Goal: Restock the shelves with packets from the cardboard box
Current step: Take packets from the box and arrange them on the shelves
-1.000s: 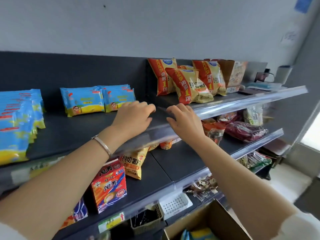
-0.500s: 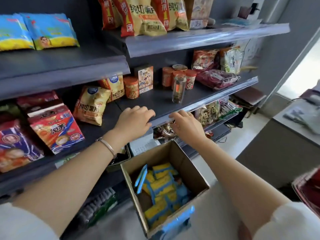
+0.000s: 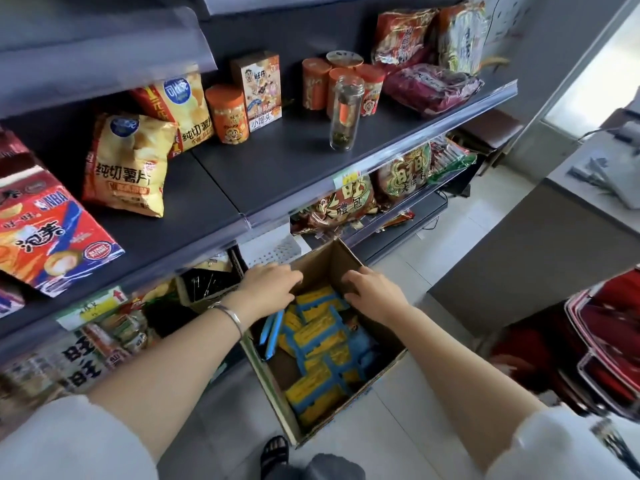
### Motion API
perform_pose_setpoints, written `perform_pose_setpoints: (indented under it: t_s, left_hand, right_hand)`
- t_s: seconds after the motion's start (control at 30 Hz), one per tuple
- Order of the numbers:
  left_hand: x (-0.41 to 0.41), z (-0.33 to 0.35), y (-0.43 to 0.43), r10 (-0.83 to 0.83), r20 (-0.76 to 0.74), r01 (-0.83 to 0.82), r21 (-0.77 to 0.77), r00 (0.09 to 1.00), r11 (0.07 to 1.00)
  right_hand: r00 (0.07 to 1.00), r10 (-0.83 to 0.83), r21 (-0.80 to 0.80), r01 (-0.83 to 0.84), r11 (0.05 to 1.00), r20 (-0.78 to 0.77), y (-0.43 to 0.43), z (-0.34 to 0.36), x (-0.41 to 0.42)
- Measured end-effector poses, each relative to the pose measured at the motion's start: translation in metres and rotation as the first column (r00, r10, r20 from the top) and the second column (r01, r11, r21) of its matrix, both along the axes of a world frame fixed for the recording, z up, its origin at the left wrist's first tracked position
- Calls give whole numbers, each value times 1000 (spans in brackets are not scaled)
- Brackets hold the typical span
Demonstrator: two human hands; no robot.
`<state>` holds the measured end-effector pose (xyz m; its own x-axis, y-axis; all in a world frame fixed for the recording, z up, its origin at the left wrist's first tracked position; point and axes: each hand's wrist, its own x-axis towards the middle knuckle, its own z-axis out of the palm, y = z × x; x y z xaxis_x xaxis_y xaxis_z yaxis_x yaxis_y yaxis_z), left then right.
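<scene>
Both hands hang over the far end of the cardboard box (image 3: 268, 386), which sits on the floor at the foot of the shelves (image 3: 277, 168), in the lower middle of the frame. The left hand (image 3: 266, 289) reaches in over the box's upper-left corner, fingers stretched forward and loosely spread, gripping nothing that I can see. The right hand (image 3: 374, 292) hovers by the far wall with its fingers bent downward, and it looks empty too. The packets (image 3: 318, 341), blue and yellow, lie in a loose heap inside the box, just beneath the fingertips and running down the frame toward the person. Most lie flat with their long sides slanting from lower left to upper right, across the box's length. The topmost one sits between the two hands, about as close to either. One blue packet (image 3: 272, 336) stands on edge against the left wall, right under the left wrist, so I'd judge that hand better placed for it. A grab looks like a short drop straight down.
</scene>
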<state>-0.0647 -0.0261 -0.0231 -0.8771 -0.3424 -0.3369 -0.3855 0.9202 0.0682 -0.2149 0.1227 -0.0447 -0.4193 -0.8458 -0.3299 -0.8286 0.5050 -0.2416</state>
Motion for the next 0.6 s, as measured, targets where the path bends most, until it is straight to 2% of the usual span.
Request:
perform_pose_setpoints:
  t_s: [0.1, 0.3, 0.47, 0.53, 0.6]
  left_hand:
    - [-4, -36, -8, -18, 105, 13, 42, 994, 999]
    - [-8, -90, -10, -109, 288, 104, 33, 951, 994]
    - [-14, -107, -11, -140, 242, 135, 36, 960, 990]
    - [-17, -112, -12, -113, 234, 96, 83, 966, 992]
    - [-20, -116, -14, -12, 223, -29, 179, 975, 983]
  right_hand:
    - [998, -34, 72, 30, 997, 48, 0, -32, 4]
    - [980, -160, 193, 136, 972, 118, 0, -85, 4]
    - [950, -249, 265, 194, 944, 190, -7, -121, 4]
    - [937, -276, 293, 208, 933, 215, -14, -133, 5]
    - [930, -303, 320, 228, 920, 209, -20, -144, 6]
